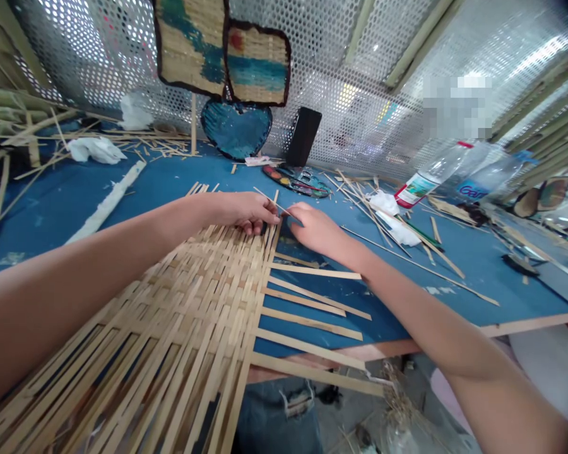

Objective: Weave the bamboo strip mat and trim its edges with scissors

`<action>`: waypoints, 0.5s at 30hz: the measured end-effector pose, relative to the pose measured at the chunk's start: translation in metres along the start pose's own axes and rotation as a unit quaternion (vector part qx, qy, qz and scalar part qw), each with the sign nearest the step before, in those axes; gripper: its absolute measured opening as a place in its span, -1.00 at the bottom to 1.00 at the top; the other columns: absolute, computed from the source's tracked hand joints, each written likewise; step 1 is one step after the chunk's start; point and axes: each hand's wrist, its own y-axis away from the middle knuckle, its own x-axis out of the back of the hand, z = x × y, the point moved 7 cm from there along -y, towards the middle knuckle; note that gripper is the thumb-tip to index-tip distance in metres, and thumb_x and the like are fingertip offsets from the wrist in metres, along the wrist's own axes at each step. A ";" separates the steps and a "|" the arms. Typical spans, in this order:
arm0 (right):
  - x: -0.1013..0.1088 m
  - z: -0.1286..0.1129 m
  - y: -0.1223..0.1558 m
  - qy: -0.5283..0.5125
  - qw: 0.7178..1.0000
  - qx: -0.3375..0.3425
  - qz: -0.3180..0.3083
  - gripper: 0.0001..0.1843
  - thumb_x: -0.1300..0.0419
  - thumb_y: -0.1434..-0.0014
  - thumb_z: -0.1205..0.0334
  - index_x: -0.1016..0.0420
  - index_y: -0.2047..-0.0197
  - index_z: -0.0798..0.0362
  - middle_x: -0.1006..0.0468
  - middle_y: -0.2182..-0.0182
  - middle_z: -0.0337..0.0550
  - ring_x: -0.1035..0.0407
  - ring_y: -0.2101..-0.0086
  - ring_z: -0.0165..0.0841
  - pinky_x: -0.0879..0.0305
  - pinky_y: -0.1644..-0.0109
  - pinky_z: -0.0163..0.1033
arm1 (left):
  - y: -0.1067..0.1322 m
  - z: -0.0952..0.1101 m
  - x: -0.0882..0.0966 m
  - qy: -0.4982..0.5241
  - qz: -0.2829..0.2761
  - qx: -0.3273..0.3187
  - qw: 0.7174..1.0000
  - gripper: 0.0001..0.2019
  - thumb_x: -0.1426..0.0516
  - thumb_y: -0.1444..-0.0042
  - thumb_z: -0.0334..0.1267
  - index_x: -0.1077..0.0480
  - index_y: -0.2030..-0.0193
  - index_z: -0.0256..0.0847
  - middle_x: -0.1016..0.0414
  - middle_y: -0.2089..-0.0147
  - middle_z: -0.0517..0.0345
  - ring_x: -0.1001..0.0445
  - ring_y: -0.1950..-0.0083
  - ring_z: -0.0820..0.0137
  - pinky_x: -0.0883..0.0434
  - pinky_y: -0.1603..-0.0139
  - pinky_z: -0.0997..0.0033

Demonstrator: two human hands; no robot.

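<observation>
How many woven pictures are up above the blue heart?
2. The bigger picture is on the left, its top cut off; the smaller picture is right beside it. More could be out of view higher up.

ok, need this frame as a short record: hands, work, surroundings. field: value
left grip: bare hand, at the mat's far right corner
right grip: bare hand, appears to hold a thin strip
work: woven mat, strip ends jutting right
surface: blue table
behind: paint palette, black phone
right side: red-capped bottle
</observation>
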 end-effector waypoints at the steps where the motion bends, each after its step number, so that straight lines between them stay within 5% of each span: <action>1: -0.001 0.001 -0.001 0.003 1.000 0.000 0.002 -0.66 -0.02 -0.27 0.46 -0.53 0.00 0.13 -0.53 -0.05 0.10 -0.43 -0.01 -0.15 -0.28 -0.11 -0.16 | -0.001 -0.001 0.000 0.000 -0.004 -0.002 1.000 -0.92 -0.14 -0.34 -0.26 -0.32 0.11 -0.18 -0.30 0.56 0.29 -0.30 0.51 0.49 -0.26 0.48 0.50; 7: -0.006 0.003 -0.010 -0.008 1.000 -0.002 0.021 -0.55 -0.01 -0.24 0.46 -0.49 -0.14 0.16 -0.50 -0.15 0.11 -0.41 -0.05 -0.13 -0.29 -0.12 -0.14 | -0.003 -0.002 0.005 -0.004 0.000 -0.023 1.000 -0.82 -0.18 -0.27 -0.20 -0.34 0.04 -0.12 -0.31 0.51 0.28 -0.34 0.49 0.46 -0.28 0.51 0.48; 15: -0.005 0.008 -0.018 -0.001 0.999 -0.014 0.050 -0.68 0.01 -0.24 0.45 -0.53 0.10 0.10 -0.52 0.00 0.09 -0.44 0.05 -0.15 -0.32 -0.06 -0.14 | -0.001 0.003 0.006 -0.040 0.032 -0.009 0.999 -0.67 -0.20 -0.16 -0.08 -0.36 -0.03 -0.08 -0.42 0.33 0.16 -0.45 0.43 0.41 -0.32 0.52 0.45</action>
